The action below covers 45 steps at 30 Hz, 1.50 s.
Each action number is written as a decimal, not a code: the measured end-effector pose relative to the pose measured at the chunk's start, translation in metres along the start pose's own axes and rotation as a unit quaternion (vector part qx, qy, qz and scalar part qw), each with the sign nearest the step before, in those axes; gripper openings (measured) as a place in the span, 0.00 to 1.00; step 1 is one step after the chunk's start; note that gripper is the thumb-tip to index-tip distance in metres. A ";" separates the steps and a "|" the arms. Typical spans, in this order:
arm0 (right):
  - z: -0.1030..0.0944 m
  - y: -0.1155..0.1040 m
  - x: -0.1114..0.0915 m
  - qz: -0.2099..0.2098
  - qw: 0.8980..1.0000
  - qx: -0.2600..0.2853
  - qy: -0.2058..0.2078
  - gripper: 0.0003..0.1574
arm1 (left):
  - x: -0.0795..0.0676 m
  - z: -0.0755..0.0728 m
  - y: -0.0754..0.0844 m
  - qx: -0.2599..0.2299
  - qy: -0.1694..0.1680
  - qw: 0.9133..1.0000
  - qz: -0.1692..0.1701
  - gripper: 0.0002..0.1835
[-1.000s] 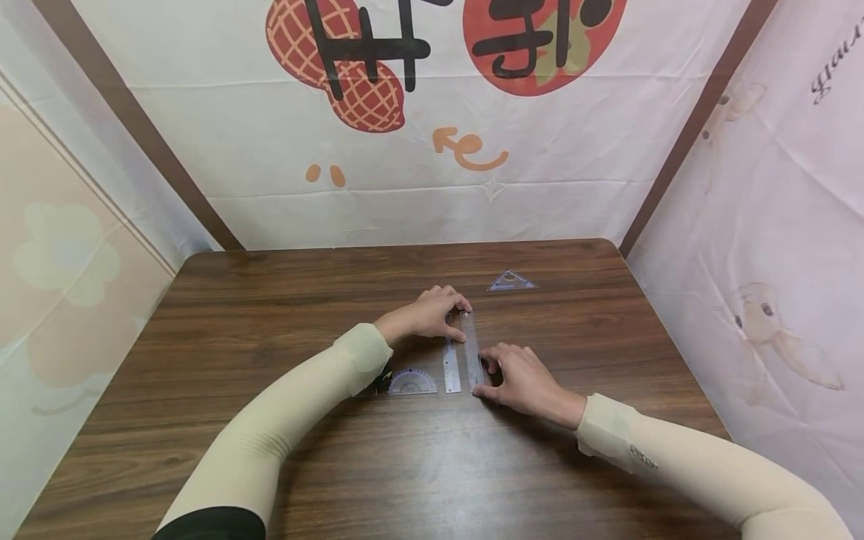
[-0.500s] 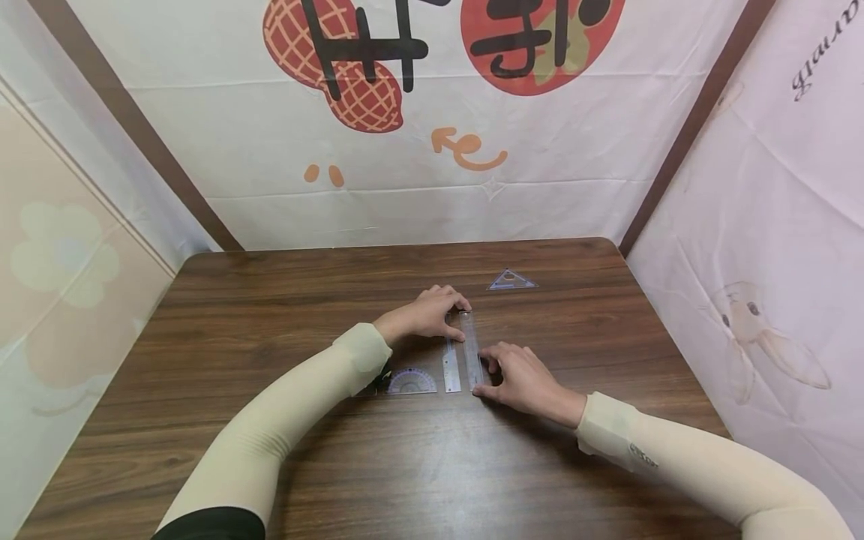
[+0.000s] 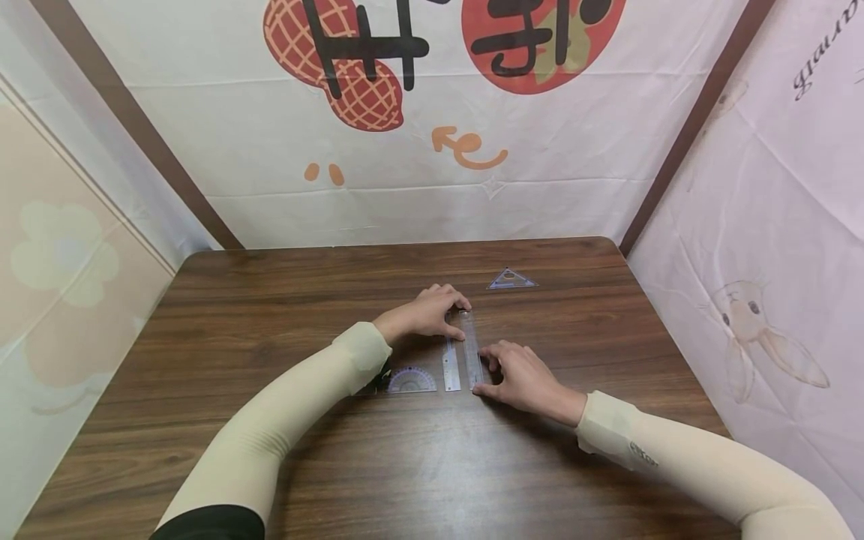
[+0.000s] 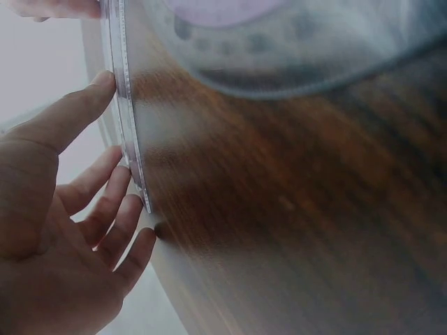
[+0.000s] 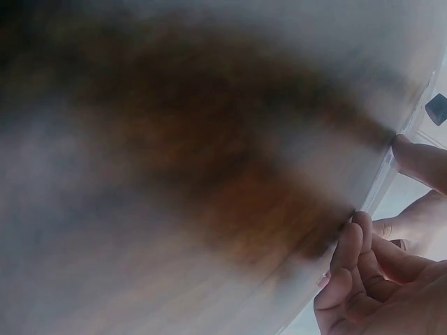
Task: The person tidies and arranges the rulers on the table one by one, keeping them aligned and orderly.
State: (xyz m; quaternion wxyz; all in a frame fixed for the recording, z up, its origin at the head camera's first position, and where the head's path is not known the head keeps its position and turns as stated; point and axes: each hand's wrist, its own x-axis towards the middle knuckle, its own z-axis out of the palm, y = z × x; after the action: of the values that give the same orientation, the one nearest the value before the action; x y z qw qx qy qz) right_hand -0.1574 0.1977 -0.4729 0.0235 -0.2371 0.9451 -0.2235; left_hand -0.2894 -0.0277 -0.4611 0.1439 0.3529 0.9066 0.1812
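Observation:
A clear ruler (image 3: pixel 472 352) lies lengthwise on the table, away from the body. At its far end, my left hand (image 3: pixel 428 311) touches it, with thumb on the left edge and fingers by the end. My right hand (image 3: pixel 526 381) touches the near right side with thumb and bent index finger, set apart. Just left of the ruler lies a narrow clear piece (image 3: pixel 451 369) with blue marks; the left hand hides its far part, so its kind cannot be told. Beside that is a clear protractor (image 3: pixel 412 381) with purple markings. Blurred, the protractor (image 4: pixel 279 56) looms large in the left wrist view.
A clear triangular set square (image 3: pixel 511 282) with blue marks lies farther back, right of the hands. The brown wooden table (image 3: pixel 304 480) has printed cloth walls (image 3: pixel 405 210) at its back and sides.
Both hands stay at the ruler with no visible shift. The other drawing pieces lie as before; only the head view tilts slightly.

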 end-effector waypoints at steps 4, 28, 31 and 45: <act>0.000 0.000 -0.001 0.000 1.000 0.003 0.003 0.39 | 0.000 0.000 0.000 0.001 -0.001 1.000 0.000 0.33; -0.027 0.019 0.017 -0.002 0.997 0.031 0.066 0.28 | 0.010 0.000 0.005 -0.023 0.021 0.999 -0.024 0.30; -0.031 0.027 0.023 0.000 0.997 0.031 0.071 0.29 | 0.013 -0.001 0.008 -0.021 0.031 0.999 -0.032 0.30; -0.046 0.070 0.043 0.014 0.995 0.060 0.074 0.29 | 0.028 -0.003 0.016 -0.029 0.049 0.997 -0.059 0.32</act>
State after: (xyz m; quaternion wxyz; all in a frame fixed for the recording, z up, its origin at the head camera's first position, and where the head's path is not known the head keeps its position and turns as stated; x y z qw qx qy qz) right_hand -0.2333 0.2515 -0.4589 -0.0296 -0.2045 0.9325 -0.2961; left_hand -0.3014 0.0020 -0.4558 0.1202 0.2853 0.9262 0.2153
